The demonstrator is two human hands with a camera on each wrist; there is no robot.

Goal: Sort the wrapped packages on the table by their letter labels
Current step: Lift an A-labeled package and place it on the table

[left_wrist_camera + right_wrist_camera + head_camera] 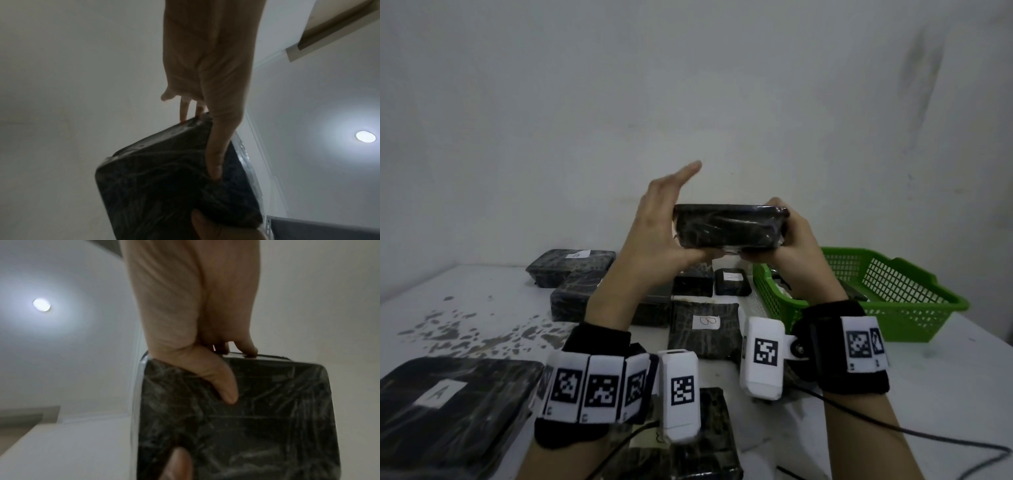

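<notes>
A black plastic-wrapped package [729,226] is held up above the table between both hands, with no label showing on the side I see. My left hand [664,229] holds its left end: the thumb presses on the near face [213,162], fingertips [183,115] touch the far edge, and the index finger points up. My right hand [791,236] grips the right end, thumb on the face [224,386] and fingers curled over the top edge. Below lie a package labelled A [448,404] and one labelled B [705,325].
More black packages lie at the back left [571,263], in the middle [599,301], behind the B one [732,282] and near my wrists [709,445]. A green basket [914,308] holding some items stands at the right. The white table [482,308] is stained at the left.
</notes>
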